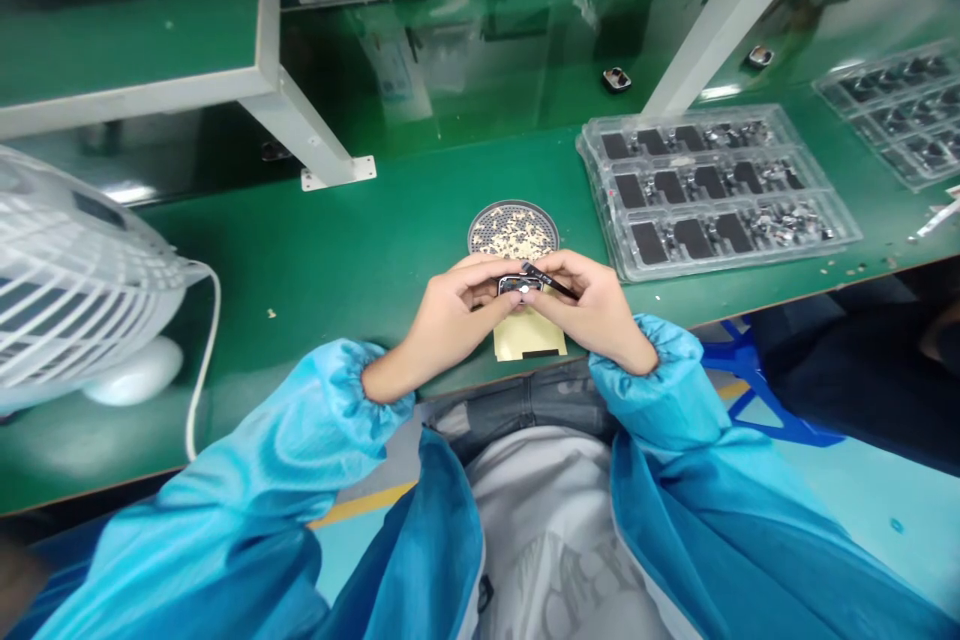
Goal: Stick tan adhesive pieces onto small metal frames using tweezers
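My left hand is closed around a small dark metal part held just above the front edge of the green bench. My right hand pinches black tweezers whose tip rests on that part. Under both hands lies a yellow sheet with a dark strip at its near edge. Just beyond the hands sits a round perforated dish holding several tiny pale pieces.
A clear plastic tray of dark parts lies to the right, with another tray farther right. A white fan and its cable stand at left. White shelf legs rise behind. Two small loose parts sit at the back.
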`<action>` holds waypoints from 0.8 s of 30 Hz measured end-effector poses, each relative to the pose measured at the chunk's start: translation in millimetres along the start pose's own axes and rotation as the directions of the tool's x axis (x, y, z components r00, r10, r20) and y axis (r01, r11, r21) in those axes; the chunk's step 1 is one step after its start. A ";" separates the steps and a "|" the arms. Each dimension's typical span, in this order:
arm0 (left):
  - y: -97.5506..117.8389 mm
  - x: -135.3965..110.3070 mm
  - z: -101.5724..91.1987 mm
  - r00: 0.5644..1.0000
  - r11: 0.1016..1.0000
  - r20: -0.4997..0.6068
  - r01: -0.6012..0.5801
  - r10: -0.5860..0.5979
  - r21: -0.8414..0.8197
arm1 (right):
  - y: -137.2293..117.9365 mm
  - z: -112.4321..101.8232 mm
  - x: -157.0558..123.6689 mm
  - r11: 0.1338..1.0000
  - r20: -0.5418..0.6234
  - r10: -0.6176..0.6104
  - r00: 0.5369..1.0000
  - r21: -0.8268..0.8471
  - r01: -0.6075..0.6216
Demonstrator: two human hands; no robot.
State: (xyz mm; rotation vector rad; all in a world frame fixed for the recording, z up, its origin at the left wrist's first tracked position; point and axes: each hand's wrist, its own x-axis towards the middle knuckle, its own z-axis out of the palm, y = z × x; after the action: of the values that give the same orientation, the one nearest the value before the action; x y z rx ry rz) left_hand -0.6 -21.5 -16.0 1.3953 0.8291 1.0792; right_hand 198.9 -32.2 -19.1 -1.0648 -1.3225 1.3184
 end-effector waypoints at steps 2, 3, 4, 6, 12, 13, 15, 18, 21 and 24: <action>0.7 -0.6 -1.5 1.000 0.990 0.015 -0.002 0.000 0.142 | 0.2 -1.3 -0.4 1.000 -0.008 0.001 1.000 0.013 -0.001; 1.5 -0.9 -2.2 1.000 0.974 0.020 -0.015 0.011 0.225 | 0.0 -1.9 -0.7 1.000 -0.014 0.003 1.000 0.016 -0.002; 2.5 -1.3 -2.7 0.999 0.952 0.023 -0.038 0.032 0.303 | -0.4 -2.2 -1.0 1.000 -0.018 0.006 1.000 0.015 -0.006; 4.8 -1.8 -3.0 0.996 0.908 0.028 -0.093 0.090 0.409 | -1.7 -1.4 -1.7 1.000 -0.032 0.017 0.999 0.008 -0.016; 8.2 -2.3 0.2 0.990 0.906 0.004 -0.131 0.141 0.402 | -8.4 6.8 -3.3 0.999 -0.073 0.036 0.997 0.014 -0.035; 8.2 -2.7 0.9 0.990 0.908 -0.005 -0.130 0.144 0.398 | -9.0 7.7 -3.2 0.999 -0.077 0.036 0.996 0.020 -0.035; 8.6 -3.7 2.4 0.988 0.911 -0.024 -0.133 0.154 0.391 | -9.6 8.5 -2.7 0.999 -0.085 0.031 0.996 0.031 -0.028; 10.4 -5.9 5.0 0.982 0.905 -0.044 -0.150 0.182 0.398 | -9.8 9.0 -2.0 0.999 -0.095 0.016 0.995 0.039 -0.012; 12.1 -7.9 6.9 0.978 0.884 -0.057 -0.158 0.203 0.439 | -9.9 10.7 -2.2 1.000 -0.102 0.021 0.995 0.015 -0.020; 12.3 -8.2 6.7 0.970 0.855 -0.052 -0.185 0.239 0.485 | -8.5 11.5 -2.1 0.999 -0.102 0.032 0.994 -0.009 -0.033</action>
State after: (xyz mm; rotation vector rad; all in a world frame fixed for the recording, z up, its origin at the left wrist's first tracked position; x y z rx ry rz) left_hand 1.8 -33.0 -4.8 1.8915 1.0928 1.1768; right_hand 188.3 -36.6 -10.3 -1.1502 -1.2425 1.2656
